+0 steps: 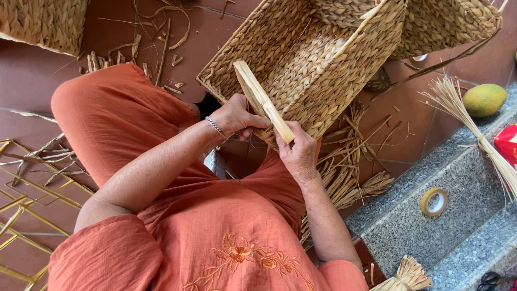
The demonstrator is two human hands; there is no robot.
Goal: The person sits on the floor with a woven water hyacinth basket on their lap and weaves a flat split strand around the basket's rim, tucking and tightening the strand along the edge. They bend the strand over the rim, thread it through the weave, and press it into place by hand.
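A rectangular woven basket (318, 59) lies tipped on the tiled floor, its open inside empty. The right hand (298, 151) grips a flat wooden stick (263, 100) held against the basket's rim. The left hand (237, 117) curls closed at the rim beside it.

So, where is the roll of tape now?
The roll of tape lies flat on the grey stone step, right of the right hand.

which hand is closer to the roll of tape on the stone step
Right. The right hand grips the wooden stick at the basket, up-left of the tape roll; the left hand is farther left.
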